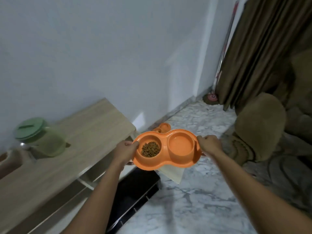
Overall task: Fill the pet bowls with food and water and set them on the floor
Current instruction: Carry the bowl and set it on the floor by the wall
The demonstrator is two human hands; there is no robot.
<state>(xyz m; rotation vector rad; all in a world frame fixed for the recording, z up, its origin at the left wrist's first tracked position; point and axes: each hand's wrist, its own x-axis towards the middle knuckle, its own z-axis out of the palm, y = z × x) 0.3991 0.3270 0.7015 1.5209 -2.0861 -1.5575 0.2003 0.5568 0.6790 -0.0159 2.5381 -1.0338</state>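
I hold an orange double pet bowl (164, 163) in the air above the marble floor (194, 200). Its left cup holds brown kibble (150, 149); its right cup holds water (180, 143). My left hand (125, 150) grips the bowl's left rim, thumb on top. My right hand (209, 145) grips the right rim with curled fingers. A second orange double bowl (162, 127) lies on the floor by the wall, mostly hidden behind the one I hold.
A wooden bench top (76, 149) runs along the wall at left, bearing a green-lidded jar (36, 137). A black tray (135, 191) and a pale sheet (173, 173) lie on the floor below. A brown sofa (263, 129) and curtain (256, 48) stand at right.
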